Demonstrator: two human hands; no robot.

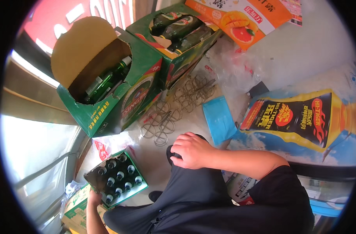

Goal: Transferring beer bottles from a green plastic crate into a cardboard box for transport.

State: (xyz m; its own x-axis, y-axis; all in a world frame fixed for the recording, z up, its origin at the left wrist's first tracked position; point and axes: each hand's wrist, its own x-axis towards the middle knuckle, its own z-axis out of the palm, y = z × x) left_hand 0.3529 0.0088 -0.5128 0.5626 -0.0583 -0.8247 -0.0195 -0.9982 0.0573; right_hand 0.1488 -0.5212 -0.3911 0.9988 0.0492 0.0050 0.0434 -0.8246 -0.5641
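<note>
My left hand point(95, 198) is at the lower left, at the near corner of an open green cardboard box point(134, 195); its fingers close over the rim and are partly hidden. Several dark glass bottles point(120, 175) stand upright inside, with capped tops. My right hand point(191, 150) lies palm down with bent fingers over my knee in dark trousers point(195, 181); something dark shows under the fingers, and I cannot tell whether it is only cloth. Beyond the hands lie metal wire coils point(160, 122) and a blue packet point(219, 120) on the pale floor.
Two Tsingtao beer cartons point(142, 87) point(178, 63) with torn openings hold green bottles, upper left. A printed carton point(80, 209) sits below the bottle box. Clear plastic film point(236, 67), an orange fruit-print sheet point(242, 20) and a Hi-Tiger drink poster point(297, 117) are farther right.
</note>
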